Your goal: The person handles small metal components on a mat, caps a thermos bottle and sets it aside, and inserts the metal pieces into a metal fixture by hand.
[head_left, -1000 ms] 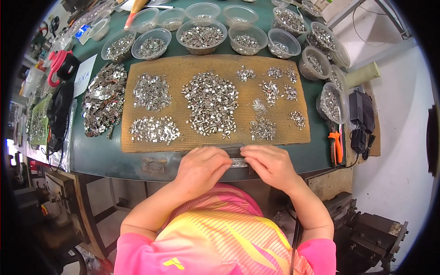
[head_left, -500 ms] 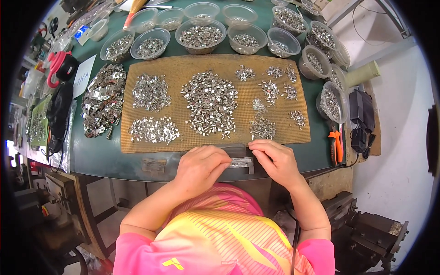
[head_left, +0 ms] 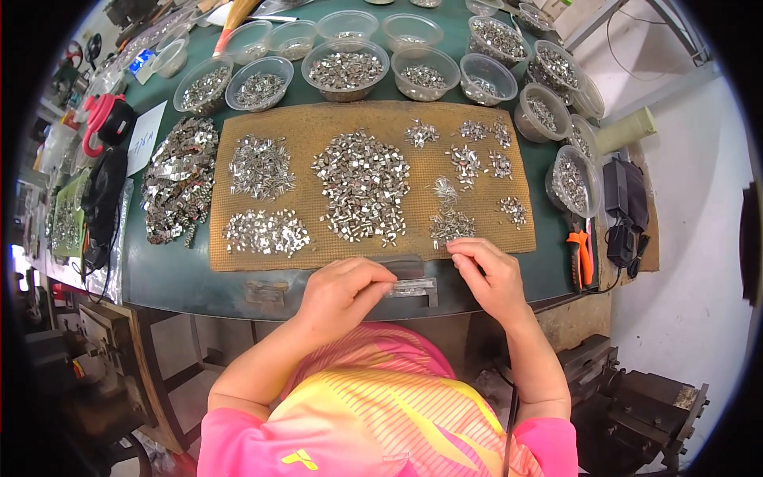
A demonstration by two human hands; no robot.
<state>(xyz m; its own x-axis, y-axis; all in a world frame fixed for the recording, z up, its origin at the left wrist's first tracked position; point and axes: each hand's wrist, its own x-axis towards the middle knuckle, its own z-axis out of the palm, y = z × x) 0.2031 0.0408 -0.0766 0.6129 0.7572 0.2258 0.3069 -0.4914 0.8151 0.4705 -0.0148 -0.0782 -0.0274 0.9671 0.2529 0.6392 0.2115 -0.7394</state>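
My left hand is closed in a pinch at the left end of a small metal jig at the table's front edge. Whatever lies between its fingertips is too small to make out. My right hand is apart from the jig, its thumb and forefinger drawn together by the near edge of a pile of thin metal pins. I cannot see what they hold. Both hands are along the front of a brown textured mat. A large heap of small metal pieces covers the mat's middle.
Clear plastic bowls of metal parts line the mat's back and right. Linked metal strips lie to its left. Orange-handled pliers and a black power adapter are at the right. Another metal block sits at the front left.
My right hand has moved rightward, off the jig and over to the pin pile's edge. My left hand stays at the jig. The whole view has shifted slightly.
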